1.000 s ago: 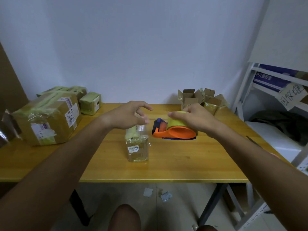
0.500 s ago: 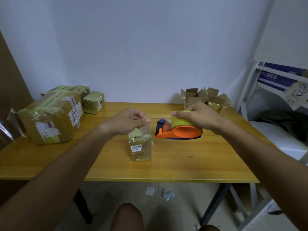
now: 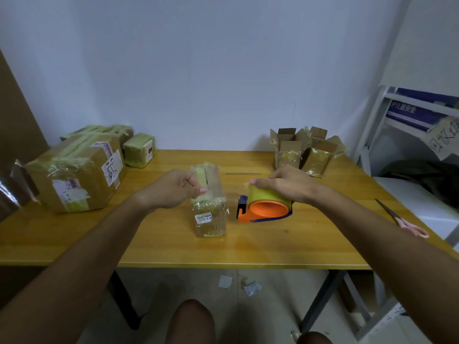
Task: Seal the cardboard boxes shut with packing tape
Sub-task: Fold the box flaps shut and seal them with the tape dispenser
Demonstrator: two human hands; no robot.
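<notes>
Small box (image 3: 210,209) sat mid-table (image 3: 173,249), wrapped all over in shiny clear tape, white label on the near face, so couldn't see what was inside. Left hand (image 3: 173,188) had fingers curled, pinching a yellowish tape strip (image 3: 200,178) on its top. Right hand (image 3: 285,183) gripped the tape roll in the orange plastic dispenser (image 3: 264,207) just right of it. Far right, open boxes (image 3: 305,152) stood with flaps up, contents hidden. Far left, sealed parcels (image 3: 82,175), crinkly tape. Pink scissors (image 3: 402,222) at the right edge.
</notes>
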